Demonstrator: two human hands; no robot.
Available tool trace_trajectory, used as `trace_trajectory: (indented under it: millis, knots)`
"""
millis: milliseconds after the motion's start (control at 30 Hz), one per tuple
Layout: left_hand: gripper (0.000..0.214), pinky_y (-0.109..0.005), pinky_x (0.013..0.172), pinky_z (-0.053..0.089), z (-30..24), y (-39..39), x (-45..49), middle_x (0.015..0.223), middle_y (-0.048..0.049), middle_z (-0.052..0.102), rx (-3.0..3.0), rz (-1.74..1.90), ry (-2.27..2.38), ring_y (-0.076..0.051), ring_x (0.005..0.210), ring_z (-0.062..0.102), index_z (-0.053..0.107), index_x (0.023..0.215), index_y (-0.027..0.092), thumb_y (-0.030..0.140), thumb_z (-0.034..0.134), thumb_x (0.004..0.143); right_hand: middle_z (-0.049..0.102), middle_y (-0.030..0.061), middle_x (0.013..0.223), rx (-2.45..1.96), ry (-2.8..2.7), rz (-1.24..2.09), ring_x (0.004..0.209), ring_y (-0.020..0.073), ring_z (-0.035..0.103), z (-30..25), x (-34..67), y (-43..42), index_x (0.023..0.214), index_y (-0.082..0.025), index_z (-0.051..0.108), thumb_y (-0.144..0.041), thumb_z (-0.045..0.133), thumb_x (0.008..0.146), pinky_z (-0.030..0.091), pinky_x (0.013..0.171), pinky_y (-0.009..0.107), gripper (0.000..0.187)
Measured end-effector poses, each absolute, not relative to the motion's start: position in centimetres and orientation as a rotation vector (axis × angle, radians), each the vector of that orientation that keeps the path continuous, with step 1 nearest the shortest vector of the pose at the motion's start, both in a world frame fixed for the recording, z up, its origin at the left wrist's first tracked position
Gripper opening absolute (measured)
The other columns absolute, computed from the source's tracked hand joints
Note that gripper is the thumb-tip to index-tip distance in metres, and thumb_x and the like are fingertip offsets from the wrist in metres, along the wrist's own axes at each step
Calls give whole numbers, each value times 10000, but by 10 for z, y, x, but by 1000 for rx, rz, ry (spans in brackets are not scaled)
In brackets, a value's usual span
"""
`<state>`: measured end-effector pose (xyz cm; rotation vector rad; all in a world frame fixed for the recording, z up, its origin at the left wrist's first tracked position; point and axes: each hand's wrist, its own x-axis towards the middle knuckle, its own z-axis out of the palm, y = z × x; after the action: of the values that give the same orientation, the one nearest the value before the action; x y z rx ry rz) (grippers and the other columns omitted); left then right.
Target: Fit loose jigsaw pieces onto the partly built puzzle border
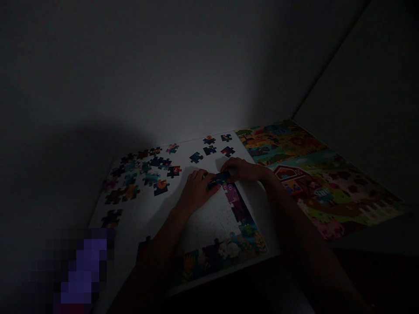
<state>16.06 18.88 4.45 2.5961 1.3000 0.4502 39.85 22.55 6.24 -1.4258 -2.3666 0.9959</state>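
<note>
Dim light covers the white counter (209, 218), and look: the left hand (195, 189) has its fingers closed on a dark blue piece (218, 178) at the joined strip's (236, 203) far end, apparently keeping it aligned. Right hand (244, 169) meets its other side; gripping or pressing, one cannot tell. Loose pieces (161, 187) lie spread out, presumably for easy picking.

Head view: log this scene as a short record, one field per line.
Left hand: touching a dark puzzle piece; exact grip unclear
Right hand: at the same piece's right end; fingertips partly hidden
Joined pieces: run along the right and near sides, meeting at a corner
Loose pieces: mostly to the left, some beyond the hands
Colourful picture: lies to the right
Light: dim
</note>
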Motion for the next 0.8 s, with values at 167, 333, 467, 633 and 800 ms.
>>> trace_trajectory:
  millis: [167,333,467,633,800]
  knots:
    - [364,-456,946,418,44,189,161,1121,-88,554,2602,454,1278,-278,1069,499,617,1230,235,435,561,932,628,68,1197,-1438,-2372,981,1173,305,503,62,398,226,1139,-257,686,-303,749,715,337,1040,472,431]
    - [364,-464,949,414,43,189,159,1125,-84,544,2616,448,1258,-279,1064,491,611,1258,266,428,542,938,635,66,1180,-1445,-2371,957,1153,302,522,62,397,226,1134,-260,690,-329,736,715,368,1013,455,427]
    - [365,-453,948,419,47,187,160,1128,-89,538,2637,400,1266,-278,1067,491,604,1265,257,415,535,944,646,66,1179,-1453,-2366,956,1151,304,532,66,396,224,1128,-247,695,-335,734,708,366,1026,452,431]
    - [367,-456,945,423,47,185,161,1119,-90,550,2654,419,1284,-281,1064,504,602,1259,250,420,552,937,672,75,1155,-1479,-2360,917,1152,307,544,68,389,221,1097,-241,706,-379,661,796,359,1031,475,335]
    - [407,-440,987,431,41,190,155,1181,-80,577,2488,575,1281,-259,1127,525,538,1327,251,419,520,957,713,74,1056,-1536,-2259,849,1057,271,615,58,382,226,1024,-217,713,-361,612,841,410,987,448,254]
